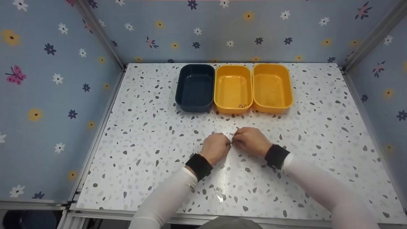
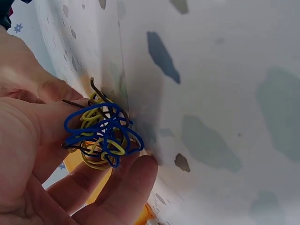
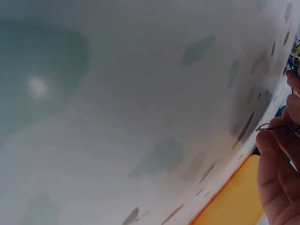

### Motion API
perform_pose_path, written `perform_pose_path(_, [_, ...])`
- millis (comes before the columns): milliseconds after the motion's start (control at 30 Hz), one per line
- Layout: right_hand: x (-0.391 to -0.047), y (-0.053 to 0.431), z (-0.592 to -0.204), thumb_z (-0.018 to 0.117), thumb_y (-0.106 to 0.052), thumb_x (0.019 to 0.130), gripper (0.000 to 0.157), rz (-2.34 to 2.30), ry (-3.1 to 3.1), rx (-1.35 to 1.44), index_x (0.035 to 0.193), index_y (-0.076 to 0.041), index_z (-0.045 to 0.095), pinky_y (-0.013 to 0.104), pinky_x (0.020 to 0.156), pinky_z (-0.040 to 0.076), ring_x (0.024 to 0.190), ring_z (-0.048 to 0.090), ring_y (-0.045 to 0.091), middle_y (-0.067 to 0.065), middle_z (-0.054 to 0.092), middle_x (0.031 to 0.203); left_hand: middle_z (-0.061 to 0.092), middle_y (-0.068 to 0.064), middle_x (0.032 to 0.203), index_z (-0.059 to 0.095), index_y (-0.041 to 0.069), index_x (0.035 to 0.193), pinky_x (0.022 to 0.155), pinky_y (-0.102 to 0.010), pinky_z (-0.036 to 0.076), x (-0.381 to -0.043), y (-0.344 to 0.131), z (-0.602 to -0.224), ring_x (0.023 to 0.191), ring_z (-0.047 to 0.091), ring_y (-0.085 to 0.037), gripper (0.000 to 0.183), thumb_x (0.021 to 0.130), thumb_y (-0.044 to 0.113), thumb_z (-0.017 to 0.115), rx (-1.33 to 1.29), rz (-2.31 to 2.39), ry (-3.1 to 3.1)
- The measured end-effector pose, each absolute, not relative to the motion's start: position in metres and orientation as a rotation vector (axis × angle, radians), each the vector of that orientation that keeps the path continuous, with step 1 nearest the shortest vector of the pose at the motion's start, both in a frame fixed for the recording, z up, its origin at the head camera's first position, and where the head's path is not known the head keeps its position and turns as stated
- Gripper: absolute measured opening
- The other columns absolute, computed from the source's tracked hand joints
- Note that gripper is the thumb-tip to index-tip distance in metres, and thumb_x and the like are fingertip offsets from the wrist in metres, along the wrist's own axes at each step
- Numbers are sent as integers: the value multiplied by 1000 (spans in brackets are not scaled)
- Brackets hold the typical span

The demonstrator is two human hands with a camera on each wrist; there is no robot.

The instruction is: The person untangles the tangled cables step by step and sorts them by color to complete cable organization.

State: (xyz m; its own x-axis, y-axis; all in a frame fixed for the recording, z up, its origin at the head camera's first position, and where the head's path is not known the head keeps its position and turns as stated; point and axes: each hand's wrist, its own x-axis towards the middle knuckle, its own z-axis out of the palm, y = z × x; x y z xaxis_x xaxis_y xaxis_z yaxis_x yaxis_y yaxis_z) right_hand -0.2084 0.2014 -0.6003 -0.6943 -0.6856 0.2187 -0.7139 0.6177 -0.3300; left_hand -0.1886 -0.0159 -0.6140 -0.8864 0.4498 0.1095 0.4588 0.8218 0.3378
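- Your left hand [image 1: 216, 147] grips the blue-and-yellow wire tangle [image 2: 108, 127], roundish, without clear long axis.
- Your right hand [image 1: 251, 141], just rightward of it, pinches a dark wire [image 3: 275, 127].

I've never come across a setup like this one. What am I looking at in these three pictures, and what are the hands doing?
There is no robot here: a person works with two bare hands. The wide picture comes from a camera on the head, looking down; the two close ones come from cameras on the wrists.

On the speckled table stand three open containers in a row: a dark blue one, a middle yellow one with small dark bits inside, too small to identify, and a right-hand yellow one.

The left hand holds a tangle of blue, yellow and brown wires. Close beside it, the right hand pinches a thin dark wire.
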Motion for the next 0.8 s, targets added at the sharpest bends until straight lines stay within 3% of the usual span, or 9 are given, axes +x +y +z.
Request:
perform_pose_path(100, [-211, 205, -600, 87, -5, 92, 17, 645, -2735, 1198, 108, -11, 88, 44, 90, 68, 96, 82, 27, 7, 86, 104, 81, -4, 85, 89, 18, 92, 69, -44, 63, -188, -15, -613, 79, 77, -26, 21, 102, 21, 71, -721, -611, -3010])
perform_pose_path(167, [-214, 210, -595, 87, -3, 92, 17, 656, -2735, 1166, 107, -9, 89, 45, 89, 68, 95, 83, 28, 8, 86, 103, 83, -8, 90, 90, 15, 96, 73, -47, 65, -181, -13, -588, 83, 79, -29, 16, 101, 17, 74, -688, -636, -3070])
perform_pose_path(433, [-227, 240, -576, 87, -4, 93, 11, 805, -2671, 819, 104, -7, 88, 48, 80, 67, 85, 83, 31, 13, 87, 98, 86, -6, 94, 90, 15, 101, 76, -42, 67, -178, -14, -586, 86, 80, -26, 17, 103, 16, 74, -663, -610, -3106])
perform_pose_path(633, [-229, 250, -566, 86, 2, 93, 21, 917, -2598, 753, 112, -6, 88, 48, 80, 69, 87, 85, 33, 16, 88, 106, 85, -8, 93, 90, 13, 100, 76, -42, 66, -178, -14, -583, 84, 79, -26, 17, 105, 17, 73, -655, -688, -3103])
perform_pose_path(800, [-230, 249, -557, 91, -5, 91, 16, 843, -2591, 688, 106, -9, 89, 46, 72, 67, 78, 83, 29, 12, 88, 100, 85, -9, 94, 90, 13, 102, 77, -43, 67, -178, -12, -583, 85, 80, -28, 18, 106, 19, 74, -651, -656, -3124])
